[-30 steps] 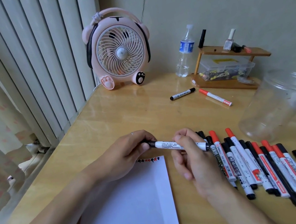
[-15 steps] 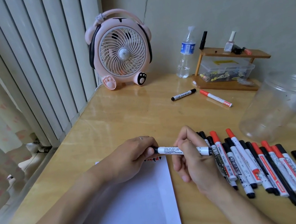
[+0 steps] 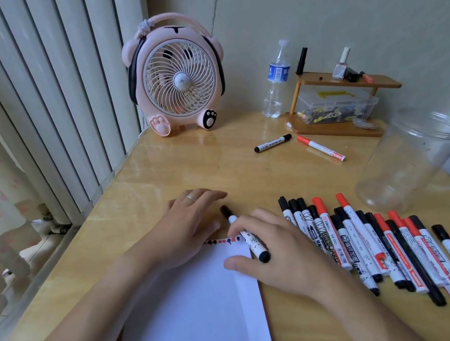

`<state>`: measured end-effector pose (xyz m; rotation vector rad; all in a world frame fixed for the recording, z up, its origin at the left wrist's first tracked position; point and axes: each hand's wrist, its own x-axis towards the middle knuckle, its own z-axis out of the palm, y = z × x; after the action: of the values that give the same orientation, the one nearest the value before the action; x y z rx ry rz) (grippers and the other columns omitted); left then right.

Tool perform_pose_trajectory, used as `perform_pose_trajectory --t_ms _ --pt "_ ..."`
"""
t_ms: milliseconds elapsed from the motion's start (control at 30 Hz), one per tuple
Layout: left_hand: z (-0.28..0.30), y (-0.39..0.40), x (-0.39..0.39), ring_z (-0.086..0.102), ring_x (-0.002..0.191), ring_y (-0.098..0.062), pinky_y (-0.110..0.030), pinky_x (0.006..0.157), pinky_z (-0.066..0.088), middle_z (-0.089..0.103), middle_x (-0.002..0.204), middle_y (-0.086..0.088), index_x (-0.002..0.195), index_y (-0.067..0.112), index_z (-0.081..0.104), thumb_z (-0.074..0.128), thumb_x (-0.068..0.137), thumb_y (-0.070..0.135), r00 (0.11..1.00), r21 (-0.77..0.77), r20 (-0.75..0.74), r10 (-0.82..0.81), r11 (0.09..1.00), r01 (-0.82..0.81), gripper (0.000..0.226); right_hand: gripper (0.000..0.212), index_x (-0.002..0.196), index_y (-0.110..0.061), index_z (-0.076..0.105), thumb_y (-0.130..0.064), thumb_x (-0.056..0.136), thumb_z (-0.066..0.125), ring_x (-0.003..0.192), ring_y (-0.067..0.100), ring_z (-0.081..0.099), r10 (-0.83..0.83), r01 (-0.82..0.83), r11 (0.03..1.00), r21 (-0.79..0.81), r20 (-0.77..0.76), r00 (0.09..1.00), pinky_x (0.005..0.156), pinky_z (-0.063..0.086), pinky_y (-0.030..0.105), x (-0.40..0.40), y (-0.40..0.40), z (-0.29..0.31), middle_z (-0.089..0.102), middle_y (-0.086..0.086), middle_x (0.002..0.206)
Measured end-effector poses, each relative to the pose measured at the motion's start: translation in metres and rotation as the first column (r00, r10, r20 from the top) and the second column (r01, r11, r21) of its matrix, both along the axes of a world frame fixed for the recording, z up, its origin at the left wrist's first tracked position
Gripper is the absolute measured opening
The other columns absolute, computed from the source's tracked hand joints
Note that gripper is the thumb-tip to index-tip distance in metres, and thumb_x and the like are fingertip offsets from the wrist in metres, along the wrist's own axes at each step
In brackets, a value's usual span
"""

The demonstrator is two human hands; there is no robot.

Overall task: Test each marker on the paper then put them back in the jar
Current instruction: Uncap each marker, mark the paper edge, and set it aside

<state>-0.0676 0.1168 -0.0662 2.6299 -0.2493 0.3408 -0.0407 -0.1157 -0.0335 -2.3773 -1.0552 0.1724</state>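
Wooden tabletop (image 3: 160,177), glossy and honey-coloured, is standing against a pale wall beside white vertical blinds, and is serving as the work surface.

The right hand (image 3: 284,252) is pinching a white-barrelled marker with black ends (image 3: 246,235) between thumb and curled fingers, the barrel lying slanted over the top right corner of the white sheet of paper (image 3: 189,323). Whether its cap is on or off cannot be told from this view. The left hand (image 3: 188,223), wearing a ring, is lying flat with fingers extended on the sheet's top edge, apparently steadying the paper; it is holding nothing.

A short row of red and black test marks (image 3: 223,241) is running along the sheet's top edge, between the two hands, so testing appears to be under way.

To the right, a long row of red-capped and black-capped markers (image 3: 382,242) is lying side by side on the table, presumably laid out within reach for testing. Beyond them, the clear plastic jar (image 3: 410,158) is lying tilted on its side, mouth away from the hands, and looks empty; no marker appears returned yet.

Two further markers, one black-capped (image 3: 272,143) and one red-capped (image 3: 321,148), are lying apart near a small wooden shelf (image 3: 351,82). A pink desk fan (image 3: 176,75) and a water bottle (image 3: 275,79) are standing at the back.
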Motion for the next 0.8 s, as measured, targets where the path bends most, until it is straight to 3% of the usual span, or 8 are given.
perform_pose_trajectory --t_ms 100,167,267,367,500,667,800 --pt "-0.003 0.003 -0.002 0.031 0.139 -0.013 -0.033 0.105 0.023 0.041 0.146 0.01 0.153 0.033 0.036 0.052 0.102 0.037 0.998 0.077 -0.032 0.049 0.996 -0.047 0.053 0.077 0.136 -0.043 0.049 -0.091 0.075 0.047 0.115 0.003 0.047 -0.078 0.079 0.979 -0.19 0.01 0.997 0.095 0.047 0.032 0.002 -0.002 0.001 0.041 -0.022 0.117" --pt "-0.001 0.006 -0.004 0.03 0.141 -0.012 -0.037 0.112 0.022 0.039 0.146 0.011 0.15 0.034 0.039 0.047 0.097 0.053 0.998 0.113 -0.044 0.037 0.993 -0.032 0.057 0.084 0.136 -0.04 0.053 -0.094 0.076 0.032 0.115 0.008 0.045 -0.133 0.15 0.962 -0.23 0.085 0.987 0.096 0.044 0.031 0.003 -0.002 0.0 0.043 -0.015 0.112" --pt "0.008 0.008 -0.011 0.015 0.148 -0.005 -0.041 0.123 0.006 0.029 0.151 0.017 0.151 0.048 0.03 0.043 0.08 0.086 0.98 0.114 -0.189 -0.059 0.99 0.082 0.082 0.068 0.121 -0.038 0.063 -0.083 0.087 0.026 0.112 0.014 0.046 -0.223 0.266 0.934 -0.238 0.193 0.956 0.092 0.044 0.032 0.003 -0.004 -0.002 0.045 -0.009 0.103" --pt "0.012 0.005 -0.016 0.004 0.148 0.001 -0.043 0.123 -0.014 0.02 0.153 0.022 0.15 0.057 0.019 0.061 0.068 0.09 0.937 0.085 -0.329 -0.122 0.984 0.158 0.098 0.037 0.1 -0.026 0.066 -0.056 0.101 0.043 0.111 0.019 0.049 -0.339 0.386 0.897 -0.215 0.226 0.913 0.086 0.045 0.034 0.005 -0.006 -0.001 0.045 -0.004 0.106" --pt "0.004 -0.003 -0.012 0.011 0.148 -0.001 -0.054 0.124 -0.01 0.027 0.147 0.02 0.144 0.055 0.034 0.059 0.074 0.088 0.969 0.105 -0.222 -0.107 0.985 0.133 0.082 0.032 0.074 -0.024 0.046 -0.041 0.099 0.056 0.106 0.025 0.051 -0.445 0.482 0.871 -0.097 0.26 0.857 0.084 0.047 0.038 0.009 -0.009 -0.004 0.048 0.001 0.101" --pt "-0.001 -0.014 -0.008 0.009 0.15 -0.005 -0.051 0.124 -0.006 0.026 0.157 0.014 0.148 0.06 0.029 0.041 0.083 0.09 0.982 0.18 -0.168 -0.091 0.976 0.121 0.073 0.031 0.078 -0.023 0.042 -0.04 0.1 0.055 0.103 0.025 0.05 -0.458 0.505 0.856 -0.113 0.287 0.841 0.087 0.045 0.04 0.007 -0.007 -0.004 0.046 0.0 0.1" --pt "0.002 -0.006 0.003 0.009 0.152 0.003 -0.041 0.124 -0.008 0.026 0.163 0.018 0.151 0.056 0.033 0.012 0.079 0.095 0.992 0.102 -0.123 0.011 0.995 0.002 0.084 0.029 0.076 -0.024 0.046 -0.04 0.099 0.056 0.098 0.026 0.053 -0.485 0.509 0.86 -0.032 0.258 0.836 0.083 0.049 0.042 0.008 -0.004 -0.003 0.049 -0.001 0.094"
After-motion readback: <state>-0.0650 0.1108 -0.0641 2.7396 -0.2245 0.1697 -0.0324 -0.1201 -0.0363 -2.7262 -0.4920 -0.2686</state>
